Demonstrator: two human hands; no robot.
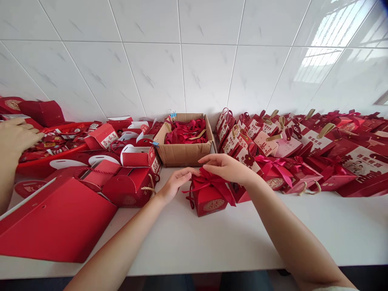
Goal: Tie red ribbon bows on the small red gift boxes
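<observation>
- Box (209, 198), red with a gold emblem, stands near the middle of the white table (242, 238), a red bow (209, 180) on top.
- Left hand (176, 185) is loosely open, fingers stretched and close together, at the bow's left edge.
- Right hand (226, 166) arches over the bow from the right, fingers slightly bent; whether it pinches ribbon cannot be told.
- Carton (184, 154) behind them holds red ribbons (190, 131).
- Decorated boxes (287, 145) crowd the right side.
- Another person's hand (16, 135) is at far left, near a red tub (45, 165) of small packets (57, 142).
</observation>
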